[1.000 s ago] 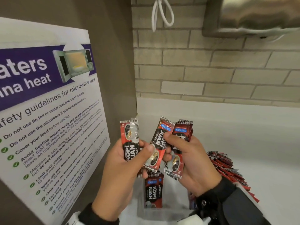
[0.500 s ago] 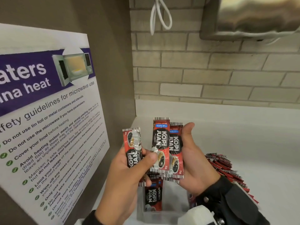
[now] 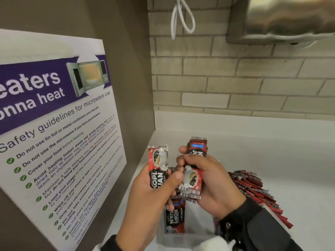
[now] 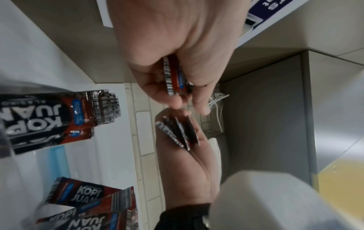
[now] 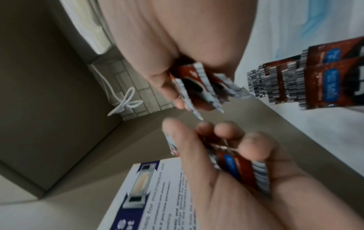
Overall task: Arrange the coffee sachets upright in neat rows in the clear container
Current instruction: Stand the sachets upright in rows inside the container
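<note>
My left hand (image 3: 170, 179) grips a red and black coffee sachet (image 3: 158, 169) upright, thumb across its front. Just to its right, my right hand (image 3: 190, 160) holds a small stack of sachets (image 3: 193, 180), fingers curled over the front. Both hands hover above the clear container (image 3: 181, 239), where a few sachets (image 3: 174, 218) stand upright at the left side. The left wrist view shows the sachet's edge (image 4: 175, 77) in my left hand (image 4: 183, 101). The right wrist view shows the stack (image 5: 197, 87) in my right hand (image 5: 173, 93).
A loose pile of sachets (image 3: 253, 192) lies on the white counter (image 3: 281, 156) to the right of the container. A microwave safety poster (image 3: 54, 133) covers the brown side wall at left. Behind is a brick wall with a white cable (image 3: 181, 19) and a metal dispenser (image 3: 281, 19).
The right hand's sachets, fanned side by side before, are now squared into one stack with the fingers over the front. The left hand keeps its sachet. Both hands sit slightly lower.
</note>
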`<action>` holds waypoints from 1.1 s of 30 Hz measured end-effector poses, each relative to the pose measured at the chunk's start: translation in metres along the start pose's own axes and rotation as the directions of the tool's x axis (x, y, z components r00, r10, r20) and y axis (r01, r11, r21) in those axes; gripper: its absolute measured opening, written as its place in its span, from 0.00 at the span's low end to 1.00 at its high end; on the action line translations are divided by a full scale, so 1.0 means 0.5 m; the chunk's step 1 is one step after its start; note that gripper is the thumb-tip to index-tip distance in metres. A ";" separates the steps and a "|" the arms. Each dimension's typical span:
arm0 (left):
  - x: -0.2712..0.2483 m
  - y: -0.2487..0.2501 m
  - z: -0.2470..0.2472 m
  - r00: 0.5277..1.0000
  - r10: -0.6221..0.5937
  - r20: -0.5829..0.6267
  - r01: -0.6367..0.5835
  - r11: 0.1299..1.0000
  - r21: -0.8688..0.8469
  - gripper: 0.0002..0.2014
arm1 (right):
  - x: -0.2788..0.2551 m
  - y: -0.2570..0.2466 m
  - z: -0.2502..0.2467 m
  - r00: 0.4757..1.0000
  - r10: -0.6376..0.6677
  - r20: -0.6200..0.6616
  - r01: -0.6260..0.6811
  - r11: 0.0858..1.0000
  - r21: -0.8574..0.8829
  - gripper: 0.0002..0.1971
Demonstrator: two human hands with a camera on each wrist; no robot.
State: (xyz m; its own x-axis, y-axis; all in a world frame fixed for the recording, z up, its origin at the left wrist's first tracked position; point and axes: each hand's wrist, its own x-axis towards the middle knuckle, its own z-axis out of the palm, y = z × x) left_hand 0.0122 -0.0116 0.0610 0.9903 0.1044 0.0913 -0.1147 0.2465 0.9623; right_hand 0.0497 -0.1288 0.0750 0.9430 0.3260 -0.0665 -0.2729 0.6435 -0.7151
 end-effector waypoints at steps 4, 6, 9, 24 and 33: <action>0.008 0.008 -0.014 0.999 -0.019 -0.031 0.015 0.990 -0.142 0.06 | 0.003 -0.007 -0.011 0.993 -0.050 -0.105 0.059 0.995 0.082 0.06; 0.013 0.009 -0.022 0.999 -0.032 -0.014 0.029 0.980 -0.199 0.13 | 0.001 -0.007 -0.013 0.994 -0.052 -0.101 0.061 0.993 0.097 0.04; 0.018 0.015 -0.029 1.000 -0.015 0.010 0.017 0.984 -0.180 0.14 | -0.006 -0.001 -0.014 0.995 -0.060 -0.078 0.062 0.998 0.021 0.08; 0.036 0.003 -0.063 0.995 0.060 0.082 -0.038 0.968 -0.248 0.18 | 0.006 0.002 -0.018 0.936 -0.302 -0.178 0.281 0.950 -0.133 0.07; 0.049 0.024 -0.083 0.983 0.183 -0.017 -0.181 0.952 -0.246 0.10 | -0.018 -0.010 -0.026 1.000 -0.030 0.003 0.030 0.998 -0.052 0.25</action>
State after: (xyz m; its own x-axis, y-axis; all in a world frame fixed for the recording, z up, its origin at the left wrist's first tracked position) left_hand 0.0319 0.0342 0.0643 0.9512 0.1639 0.2613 -0.3079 0.4528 0.8368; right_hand 0.0449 -0.1439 0.0704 0.9502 0.3088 -0.0432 -0.2343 0.6159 -0.7522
